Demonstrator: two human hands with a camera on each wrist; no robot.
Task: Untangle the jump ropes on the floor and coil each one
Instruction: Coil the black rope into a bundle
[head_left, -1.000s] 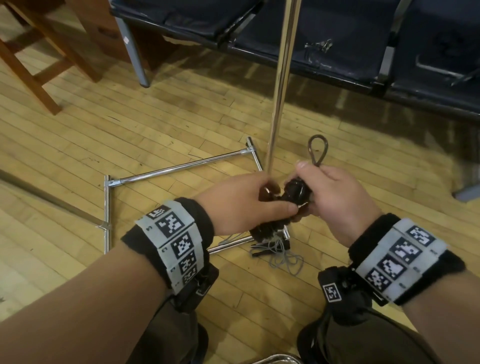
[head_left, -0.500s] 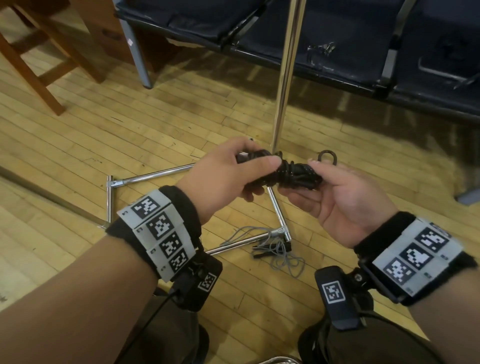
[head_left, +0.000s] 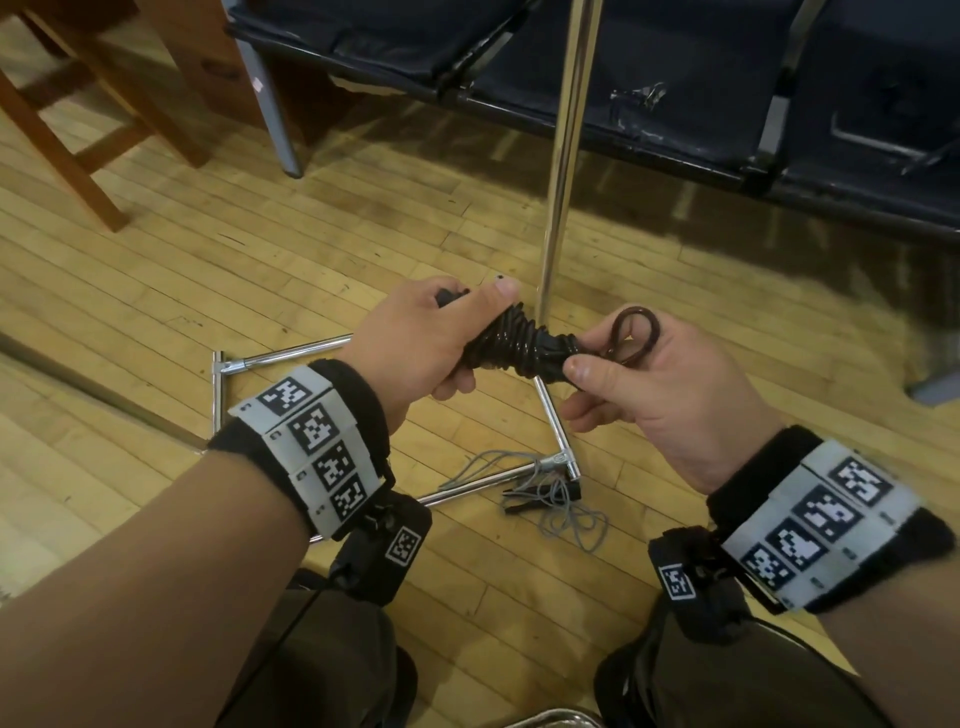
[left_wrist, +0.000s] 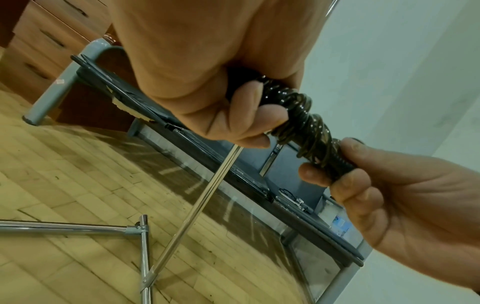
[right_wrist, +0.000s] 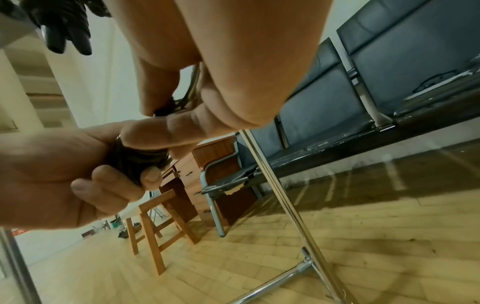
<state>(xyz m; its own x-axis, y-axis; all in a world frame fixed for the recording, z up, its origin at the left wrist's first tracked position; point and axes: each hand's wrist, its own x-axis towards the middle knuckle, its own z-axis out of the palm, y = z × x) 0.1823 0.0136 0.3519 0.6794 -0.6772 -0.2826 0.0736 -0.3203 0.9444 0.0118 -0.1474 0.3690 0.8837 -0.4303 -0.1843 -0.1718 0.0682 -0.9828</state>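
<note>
- We have raised the black jump rope (head_left: 519, 345) from low near the floor to mid-air in front of us, turned level between both hands.
- Our left hand (head_left: 415, 343) grips the handle end, fingers curled round the wound cord.
- Our right hand (head_left: 649, 384) pinches the opposite end, where the free end loop (head_left: 634, 332) now stands clear above the thumb.
- Judgement: the black rope is coiled; tucking or securing the loop appears to remain.
- The grey jump rope (head_left: 550, 499) lies loose on the wooden floor (head_left: 156, 291) beside the chrome stand base (head_left: 291, 356), not yet coiled.
</note>
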